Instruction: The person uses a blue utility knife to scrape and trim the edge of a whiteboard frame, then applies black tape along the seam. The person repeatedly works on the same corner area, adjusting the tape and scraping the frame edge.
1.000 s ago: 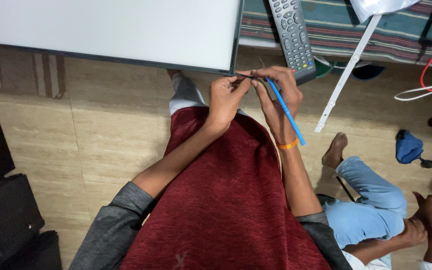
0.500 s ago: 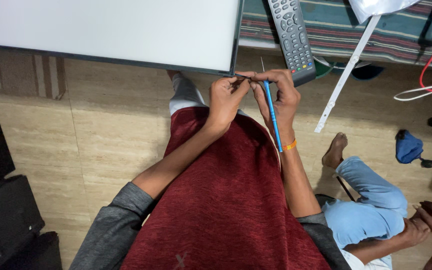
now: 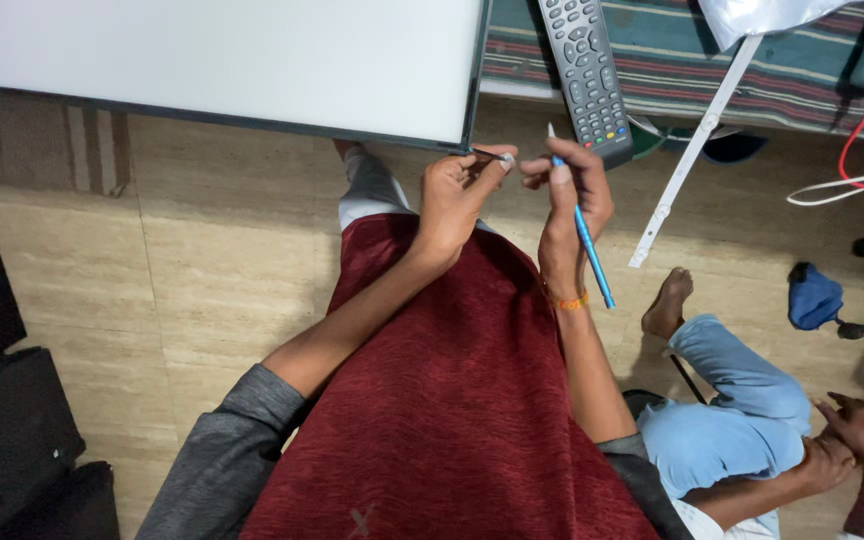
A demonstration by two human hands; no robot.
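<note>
My left hand [image 3: 457, 192] pinches a small thin dark piece with a pale tip [image 3: 500, 157] between thumb and fingers, just under the corner of the white panel [image 3: 252, 60]. My right hand [image 3: 564, 185] grips a slim blue tool [image 3: 586, 238], its light tip pointing up toward the grey remote [image 3: 584, 70] and its shaft running down past my wrist and orange band [image 3: 570, 300]. Both hands nearly touch at the fingertips, above my dark red lap [image 3: 452, 400].
A striped cloth [image 3: 782, 70] lies at the top right under the remote, a long white strip [image 3: 694, 150] and red and white wires [image 3: 852, 160]. Another person in blue jeans [image 3: 732, 420] sits at lower right. Black cases [image 3: 2, 420] stand at left. A blue cloth [image 3: 812, 297] lies on the floor.
My right hand has swung the blue tool from slanted to nearly upright, tip now pointing up by the remote. My left hand stays at the panel's corner with the small piece.
</note>
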